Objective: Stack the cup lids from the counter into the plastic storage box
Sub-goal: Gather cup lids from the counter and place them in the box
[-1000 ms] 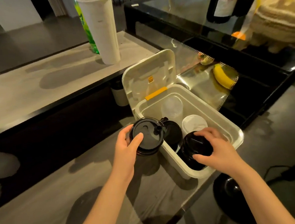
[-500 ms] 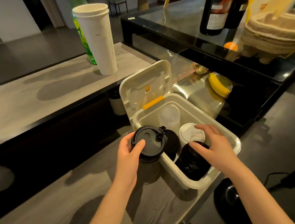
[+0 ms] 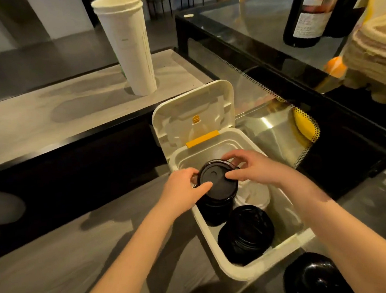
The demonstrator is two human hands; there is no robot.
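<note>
Both hands hold one black lid [image 3: 217,181] over the near-left part of the white box [image 3: 230,269]. The left hand [image 3: 182,191] pinches its left edge with thumb and fingers. The right hand [image 3: 252,167] pinches its right edge the same way. More black lids [image 3: 246,232] sit stacked inside the box. The box sits on a grey counter [image 3: 57,263]. A tall stack of white cups [image 3: 129,46] stands on a higher grey shelf [image 3: 45,119]. A dark bottle [image 3: 308,10] stands on a glass case [image 3: 258,23].

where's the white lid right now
In the head view, the white lid lies inside the plastic storage box, right of the black lid held by both hands and just behind the black stack.
</note>
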